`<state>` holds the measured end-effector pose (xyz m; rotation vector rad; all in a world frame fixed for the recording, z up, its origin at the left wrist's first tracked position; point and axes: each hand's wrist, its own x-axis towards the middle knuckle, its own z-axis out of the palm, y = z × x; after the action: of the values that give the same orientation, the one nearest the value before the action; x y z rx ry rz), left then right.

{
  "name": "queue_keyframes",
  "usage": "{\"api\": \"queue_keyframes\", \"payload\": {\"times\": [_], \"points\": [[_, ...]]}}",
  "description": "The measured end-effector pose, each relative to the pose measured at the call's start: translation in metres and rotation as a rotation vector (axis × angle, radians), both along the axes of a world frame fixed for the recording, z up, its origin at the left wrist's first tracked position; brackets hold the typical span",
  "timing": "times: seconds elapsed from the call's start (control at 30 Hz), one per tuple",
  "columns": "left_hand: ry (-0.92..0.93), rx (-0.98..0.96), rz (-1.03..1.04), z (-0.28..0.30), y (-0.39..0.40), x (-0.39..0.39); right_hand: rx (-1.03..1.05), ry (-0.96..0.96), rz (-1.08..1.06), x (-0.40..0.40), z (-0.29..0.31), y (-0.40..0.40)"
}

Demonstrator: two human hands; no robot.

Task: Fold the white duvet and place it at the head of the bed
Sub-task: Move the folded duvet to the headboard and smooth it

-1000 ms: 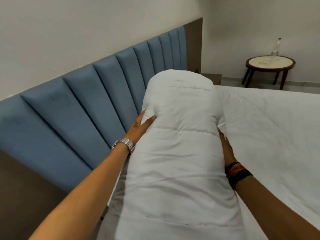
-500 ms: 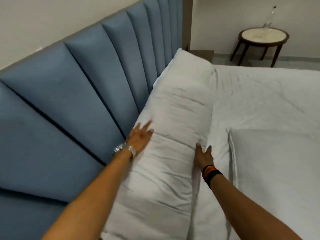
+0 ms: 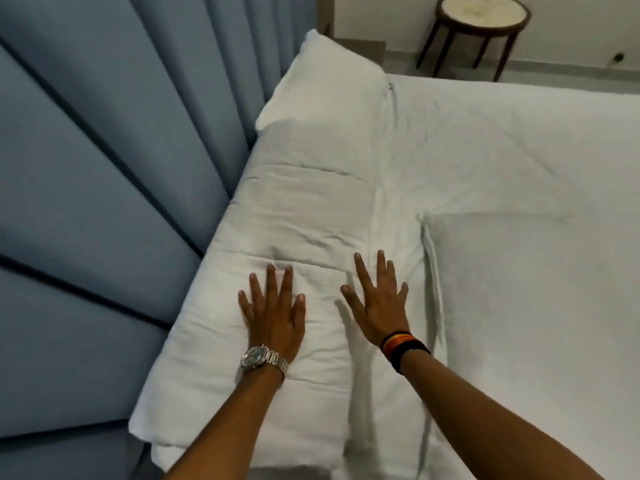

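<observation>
The folded white duvet (image 3: 298, 216) lies as a long bundle along the blue padded headboard (image 3: 104, 174), on the white bed (image 3: 519, 150). My left hand (image 3: 273, 313), with a metal watch on its wrist, lies flat on top of the duvet with fingers spread. My right hand (image 3: 379, 301), with dark bands on its wrist, is open with fingers spread over the duvet's right edge. Neither hand grips anything.
A white pillow (image 3: 533, 306) lies flat on the bed to the right of the duvet. A round wooden side table (image 3: 485, 26) stands on the floor beyond the far side of the bed, by the wall.
The duvet has come down from my raised hands and now lies against the headboard. Both hands moved from its sides to its top, palms down. The view tilted downward.
</observation>
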<state>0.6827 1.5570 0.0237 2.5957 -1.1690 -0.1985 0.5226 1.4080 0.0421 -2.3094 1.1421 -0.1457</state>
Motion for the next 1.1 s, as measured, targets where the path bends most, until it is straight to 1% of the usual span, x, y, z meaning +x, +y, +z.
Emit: {"api": "queue_keyframes", "payload": {"times": [0.1, 0.13, 0.17, 0.23, 0.3, 0.37, 0.43, 0.5, 0.57, 0.63, 0.7, 0.8, 0.93, 1.03, 1.1], "points": [[0.034, -0.082, -0.143, 0.018, -0.046, -0.067, -0.041, -0.079, -0.212, -0.095, 0.008, -0.032], [0.081, -0.093, -0.191, 0.021, -0.062, -0.097, -0.040, -0.083, -0.303, -0.132, 0.010, -0.044], [0.153, -0.078, -0.224, 0.020, -0.077, -0.128, -0.037, -0.079, -0.400, -0.170, 0.011, -0.055], [0.335, -0.012, -0.214, 0.013, -0.103, -0.188, -0.024, -0.027, -0.595, -0.249, 0.011, -0.078], [0.573, 0.040, -0.103, 0.004, -0.122, -0.238, 0.063, 0.027, -0.763, -0.318, 0.011, -0.098], [0.813, 0.082, 0.006, -0.001, -0.141, -0.281, 0.228, 0.039, -0.896, -0.387, 0.005, -0.116], [0.983, 0.088, 0.128, -0.005, -0.152, -0.311, 0.438, -0.059, -0.922, -0.440, -0.007, -0.127], [1.043, 0.083, 0.254, -0.006, -0.162, -0.333, 0.595, -0.165, -0.877, -0.471, -0.015, -0.135], [1.035, 0.027, 0.313, 0.004, -0.168, -0.345, 0.659, -0.267, -0.824, -0.477, -0.019, -0.134], [1.002, -0.116, 0.301, 0.024, -0.171, -0.351, 0.627, -0.413, -0.781, -0.464, -0.013, -0.129], [0.914, -0.217, 0.256, 0.054, -0.176, -0.351, 0.587, -0.549, -0.759, -0.446, 0.005, -0.123], [0.740, -0.290, 0.233, 0.106, -0.189, -0.337, 0.528, -0.696, -0.738, -0.411, 0.051, -0.119], [0.473, -0.413, 0.181, 0.189, -0.193, -0.285, 0.474, -0.812, -0.628, -0.353, 0.123, -0.116], [0.309, -0.512, 0.152, 0.256, -0.167, -0.223, 0.452, -0.913, -0.522, -0.294, 0.175, -0.095], [0.234, -0.500, 0.157, 0.290, -0.141, -0.171, 0.425, -0.948, -0.426, -0.250, 0.202, -0.075]]}}
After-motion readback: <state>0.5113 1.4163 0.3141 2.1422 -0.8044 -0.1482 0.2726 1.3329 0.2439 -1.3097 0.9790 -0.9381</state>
